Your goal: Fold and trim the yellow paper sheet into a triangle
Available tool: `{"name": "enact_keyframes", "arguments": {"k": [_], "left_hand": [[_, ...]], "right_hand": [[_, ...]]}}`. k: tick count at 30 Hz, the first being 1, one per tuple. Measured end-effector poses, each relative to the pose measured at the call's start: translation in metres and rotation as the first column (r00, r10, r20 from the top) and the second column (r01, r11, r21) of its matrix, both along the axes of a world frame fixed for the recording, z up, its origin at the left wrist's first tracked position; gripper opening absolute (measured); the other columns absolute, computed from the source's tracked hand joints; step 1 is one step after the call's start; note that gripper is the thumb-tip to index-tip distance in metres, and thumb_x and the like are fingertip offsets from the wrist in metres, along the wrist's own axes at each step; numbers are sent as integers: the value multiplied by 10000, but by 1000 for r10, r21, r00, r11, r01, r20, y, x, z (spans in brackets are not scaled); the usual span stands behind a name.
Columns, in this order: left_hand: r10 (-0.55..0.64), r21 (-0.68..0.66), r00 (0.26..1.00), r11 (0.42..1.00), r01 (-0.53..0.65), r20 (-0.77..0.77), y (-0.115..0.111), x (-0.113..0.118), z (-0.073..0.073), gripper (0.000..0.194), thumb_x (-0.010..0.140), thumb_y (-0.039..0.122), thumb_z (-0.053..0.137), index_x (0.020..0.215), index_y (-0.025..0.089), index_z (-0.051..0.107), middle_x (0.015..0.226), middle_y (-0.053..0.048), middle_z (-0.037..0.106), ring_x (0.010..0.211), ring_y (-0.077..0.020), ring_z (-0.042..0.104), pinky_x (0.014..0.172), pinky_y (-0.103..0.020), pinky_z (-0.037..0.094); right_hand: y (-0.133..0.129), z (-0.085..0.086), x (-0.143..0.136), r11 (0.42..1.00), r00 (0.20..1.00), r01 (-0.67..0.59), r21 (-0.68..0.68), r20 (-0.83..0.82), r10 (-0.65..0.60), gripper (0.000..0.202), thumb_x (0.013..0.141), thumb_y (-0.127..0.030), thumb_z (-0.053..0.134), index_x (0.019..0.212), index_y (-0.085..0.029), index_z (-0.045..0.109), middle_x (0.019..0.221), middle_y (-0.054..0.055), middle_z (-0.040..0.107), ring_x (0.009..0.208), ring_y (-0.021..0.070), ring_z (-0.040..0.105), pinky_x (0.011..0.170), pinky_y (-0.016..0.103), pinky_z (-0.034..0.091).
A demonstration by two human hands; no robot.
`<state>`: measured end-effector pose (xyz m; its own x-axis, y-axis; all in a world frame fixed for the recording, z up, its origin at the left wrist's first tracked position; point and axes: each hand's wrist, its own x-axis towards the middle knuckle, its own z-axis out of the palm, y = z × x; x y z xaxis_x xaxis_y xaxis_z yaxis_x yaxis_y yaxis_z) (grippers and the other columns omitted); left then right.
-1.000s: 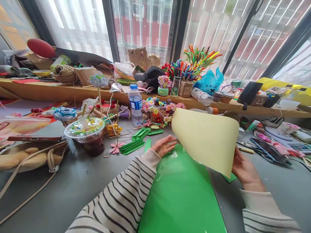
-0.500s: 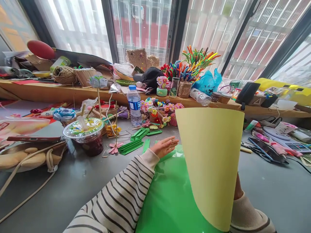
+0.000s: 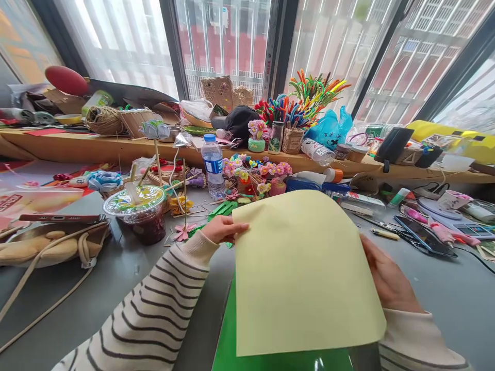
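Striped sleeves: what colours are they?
The sleeves are cream with thin dark stripes, clearest on the left arm in the head view.

Sheet: plain pale yellow
Glossy layer under the sheet: bright green
Striped sleeves: cream with thin dark stripes, the cuffs solid cream
Desk: grey
Bottle beyond the sheet, to its left: clear, blue cap, blue label with white marks
Lidded cup left of the sheet: dark reddish-brown contents, green and yellow pattern on the lid
Fuzzy stems beyond the sheet: orange, green, red and yellow
Plastic bag beyond the sheet: turquoise blue, dark print
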<state>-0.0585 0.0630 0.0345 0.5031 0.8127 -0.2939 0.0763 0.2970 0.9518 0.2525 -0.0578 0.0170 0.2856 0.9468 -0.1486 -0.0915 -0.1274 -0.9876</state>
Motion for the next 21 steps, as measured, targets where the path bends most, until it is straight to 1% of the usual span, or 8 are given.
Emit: {"name": "enact_keyframes", "arguments": {"k": [3, 10, 14, 15, 17, 19, 20, 21], "left_hand": [[13, -11, 980, 1000, -15, -199, -8, -30, 7, 272, 486, 333, 699, 587, 93, 620, 523, -32, 623, 448, -124, 562, 452, -213, 434], [96, 123, 867, 992, -40, -490, -21, -65, -9, 408, 471, 433, 655, 729, 124, 590, 521, -27, 617, 499, -199, 593, 446, -265, 444], [301, 394, 740, 917, -53, -601, -29, -62, -6, 673, 479, 435, 647, 1029, 97, 457, 833, -132, 616, 790, -317, 562, 718, -440, 395], [390, 501, 697, 864, -50, -602, -35, -56, -7, 673, 517, 433, 626, 1074, 109, 430, 1010, -163, 547, 957, -336, 474, 826, -463, 307], [560, 782, 580, 575, 241, -591, -50, -37, -14, 639, 584, 497, 554, 1060, 79, 471, 1112, -208, 473, 1076, -339, 365, 881, -449, 254], [528, 832, 644, 317, 455, -553, -66, -12, -28, 726, 610, 608, 448, 1128, 99, 431, 1200, -199, 395, 1118, -317, 318, 895, -445, 244], [437, 801, 678, 220, 557, -591, -73, 0, -36, 789, 596, 666, 384, 1175, 131, 381, 1250, -176, 335, 1147, -321, 266, 910, -483, 189], [372, 770, 683, 180, 611, -629, -78, 10, -43, 824, 584, 701, 330, 1204, 159, 340, 1278, -156, 291, 1166, -318, 225, 918, -507, 135]], "right_hand": [[-2, -6, 0, 990, 991, -32, -138, -136, 13, 73, 657, -323, 585, 695, -263, 569, 615, -62, 622, 556, 130, 570, 502, 223, 447], [-9, -15, -23, 939, 973, -222, -263, 8, 232, 168, 647, -377, 566, 653, -211, 543, 572, -50, 590, 522, 108, 542, 478, 188, 407], [-10, -19, -28, 938, 978, -197, -284, 14, 210, 210, 613, -396, 586, 666, -207, 515, 510, -68, 539, 480, 102, 518, 431, 177, 388], [-10, -19, -28, 940, 976, -199, -276, 28, 215, 211, 621, -397, 581, 689, -208, 514, 508, -69, 530, 482, 103, 516, 429, 177, 386], [-12, -20, -27, 943, 968, -208, -260, 82, 236, 205, 651, -395, 557, 730, -210, 516, 542, -57, 543, 512, 114, 527, 446, 190, 397], [-14, -19, -26, 948, 953, -223, -226, 152, 260, 191, 674, -384, 541, 753, -211, 524, 634, -26, 582, 589, 140, 553, 498, 215, 424], [-14, -18, -25, 952, 945, -231, -201, 186, 269, 184, 676, -376, 543, 760, -212, 532, 694, -7, 600, 637, 157, 564, 536, 232, 439], [-14, -16, -25, 955, 938, -241, -172, 213, 275, 179, 674, -366, 550, 772, -217, 543, 752, 9, 611, 687, 175, 571, 578, 248, 450]]}}
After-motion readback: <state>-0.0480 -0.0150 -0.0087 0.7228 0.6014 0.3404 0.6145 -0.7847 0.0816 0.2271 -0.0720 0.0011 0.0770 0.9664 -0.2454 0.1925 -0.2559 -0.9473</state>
